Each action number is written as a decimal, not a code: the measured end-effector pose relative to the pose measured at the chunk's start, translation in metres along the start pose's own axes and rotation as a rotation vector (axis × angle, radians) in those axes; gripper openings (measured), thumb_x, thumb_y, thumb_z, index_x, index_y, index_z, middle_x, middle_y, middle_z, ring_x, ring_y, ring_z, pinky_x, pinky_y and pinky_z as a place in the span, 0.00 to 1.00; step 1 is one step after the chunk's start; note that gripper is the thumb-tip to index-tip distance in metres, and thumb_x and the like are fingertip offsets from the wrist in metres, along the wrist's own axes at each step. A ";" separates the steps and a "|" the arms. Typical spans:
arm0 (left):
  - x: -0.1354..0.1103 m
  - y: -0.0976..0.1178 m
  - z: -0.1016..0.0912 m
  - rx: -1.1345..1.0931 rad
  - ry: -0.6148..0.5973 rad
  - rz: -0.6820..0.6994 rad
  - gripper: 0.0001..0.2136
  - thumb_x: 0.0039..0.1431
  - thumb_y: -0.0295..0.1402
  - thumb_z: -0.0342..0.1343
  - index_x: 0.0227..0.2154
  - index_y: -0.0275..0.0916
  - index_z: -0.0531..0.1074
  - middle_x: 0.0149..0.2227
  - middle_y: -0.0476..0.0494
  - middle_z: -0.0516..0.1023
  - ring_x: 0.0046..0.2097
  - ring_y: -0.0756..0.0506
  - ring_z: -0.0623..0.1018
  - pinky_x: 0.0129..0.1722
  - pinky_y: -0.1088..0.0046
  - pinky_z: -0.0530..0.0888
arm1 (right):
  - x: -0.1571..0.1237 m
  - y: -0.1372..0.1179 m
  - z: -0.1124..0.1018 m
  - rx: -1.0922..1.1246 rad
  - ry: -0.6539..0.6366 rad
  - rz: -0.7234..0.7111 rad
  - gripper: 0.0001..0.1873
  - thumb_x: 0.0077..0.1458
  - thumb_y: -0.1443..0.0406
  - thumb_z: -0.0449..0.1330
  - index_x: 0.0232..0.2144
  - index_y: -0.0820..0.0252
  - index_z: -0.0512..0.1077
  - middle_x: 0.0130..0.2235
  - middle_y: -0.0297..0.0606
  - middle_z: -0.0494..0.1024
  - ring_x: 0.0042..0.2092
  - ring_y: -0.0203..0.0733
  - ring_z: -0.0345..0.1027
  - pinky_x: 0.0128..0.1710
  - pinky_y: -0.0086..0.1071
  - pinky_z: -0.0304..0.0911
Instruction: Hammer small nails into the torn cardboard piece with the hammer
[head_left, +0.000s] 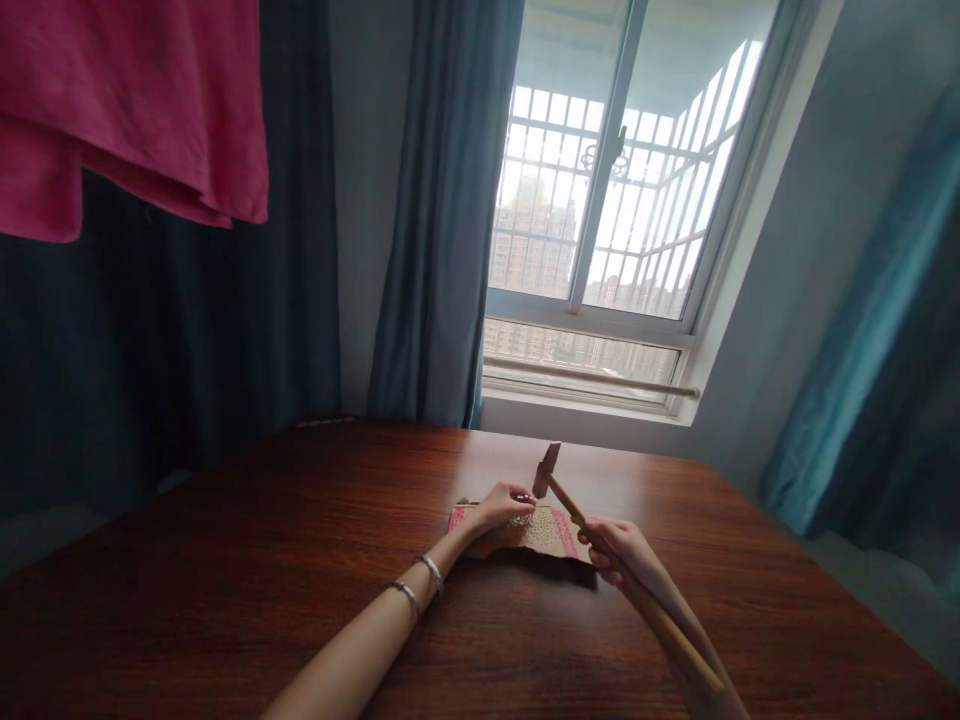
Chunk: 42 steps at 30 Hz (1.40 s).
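My right hand (619, 552) is wrapped round the long wooden handle of a hammer (566, 497). The hammer's rusty-looking head is raised just to the right of my left fingertips. My left hand (506, 504) has its fingers pinched together over a piece of cardboard (556, 538); whatever they hold is too small to make out. Pink printed bands run along the cardboard's two ends, and its tan middle is dotted with many small dark marks. Its near edge looks ragged and dark. Part of the cardboard is hidden under my left hand and wrist.
The cardboard lies on a brown wooden table (300, 560). Beyond the table's far edge are a blue curtain (439, 220) and a barred window (592, 200). A pink cloth (150, 110) hangs at the upper left, and another curtain (847, 350) hangs at the right.
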<state>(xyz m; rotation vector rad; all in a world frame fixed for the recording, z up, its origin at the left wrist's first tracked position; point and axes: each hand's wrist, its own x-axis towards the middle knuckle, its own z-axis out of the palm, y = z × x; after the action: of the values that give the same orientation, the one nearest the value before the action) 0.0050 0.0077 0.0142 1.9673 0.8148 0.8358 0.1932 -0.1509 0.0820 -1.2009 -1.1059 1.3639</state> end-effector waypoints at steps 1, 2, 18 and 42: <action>0.000 0.000 0.000 0.008 -0.001 0.000 0.11 0.44 0.33 0.56 0.28 0.30 0.77 0.25 0.46 0.75 0.30 0.49 0.71 0.29 0.78 0.63 | 0.000 0.000 0.001 0.002 0.003 0.003 0.19 0.39 0.53 0.62 0.20 0.64 0.68 0.16 0.29 0.64 0.15 0.26 0.51 0.09 0.21 0.45; 0.000 0.000 0.000 0.016 -0.003 -0.006 0.11 0.44 0.34 0.56 0.28 0.30 0.77 0.25 0.46 0.75 0.30 0.49 0.71 0.28 0.78 0.63 | 0.000 0.000 0.001 0.005 0.006 0.006 0.18 0.38 0.53 0.62 0.20 0.64 0.68 0.17 0.29 0.65 0.15 0.26 0.52 0.09 0.21 0.45; -0.003 0.006 -0.001 -0.013 -0.005 -0.001 0.11 0.44 0.33 0.56 0.27 0.30 0.76 0.25 0.45 0.75 0.29 0.49 0.71 0.28 0.77 0.63 | 0.003 0.005 -0.001 -0.061 0.004 0.002 0.20 0.40 0.50 0.60 0.21 0.64 0.68 0.14 0.26 0.61 0.14 0.26 0.50 0.10 0.23 0.44; -0.003 0.004 -0.009 0.031 -0.035 -0.022 0.13 0.44 0.35 0.56 0.29 0.31 0.77 0.27 0.46 0.77 0.31 0.48 0.72 0.30 0.77 0.65 | 0.006 0.010 0.006 -0.041 0.029 -0.020 0.20 0.40 0.50 0.59 0.22 0.64 0.68 0.13 0.27 0.61 0.13 0.26 0.50 0.10 0.23 0.45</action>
<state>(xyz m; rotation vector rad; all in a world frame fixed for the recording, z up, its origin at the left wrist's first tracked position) -0.0025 0.0078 0.0206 1.9916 0.8322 0.7785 0.1856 -0.1463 0.0717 -1.2323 -1.1268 1.3106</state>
